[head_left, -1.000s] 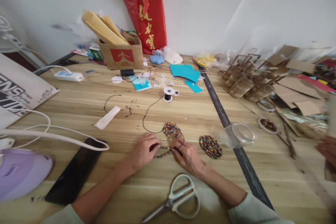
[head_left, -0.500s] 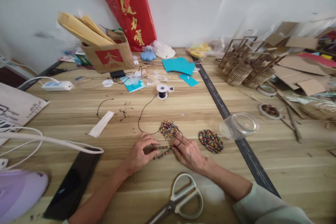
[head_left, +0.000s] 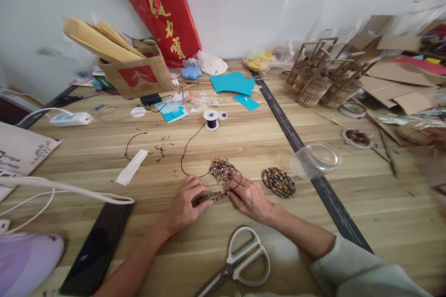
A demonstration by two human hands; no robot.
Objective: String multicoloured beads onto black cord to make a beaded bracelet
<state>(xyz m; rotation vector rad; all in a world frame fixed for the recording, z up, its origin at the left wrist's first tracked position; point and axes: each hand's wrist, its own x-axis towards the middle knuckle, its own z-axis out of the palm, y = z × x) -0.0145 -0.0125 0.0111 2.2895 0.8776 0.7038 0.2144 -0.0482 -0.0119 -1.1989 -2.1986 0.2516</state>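
My left hand has its thumb and fingers closed around a doubled strand of small colourful beads. At the strand's right end, my right hand pinches the beads or their dark cord; its fingertips partly hide the spot. Black cord loops from a white spool past a loose bead pile just beyond my hands, and arcs above my right fingers. To the right lies a coiled bead string. Scissors with pale handles rest near the front edge.
A black phone, white cable and paper strip lie left. Clear tape-like coils sit right, near woven bamboo baskets. A cardboard box stands at the back. Another person's blurred hand shows at the right edge.
My left fingers have closed in on the bead strand, narrowing its loop. My right hand keeps its pinch. Another person's hand has appeared at the right edge, and the view has shifted slightly.
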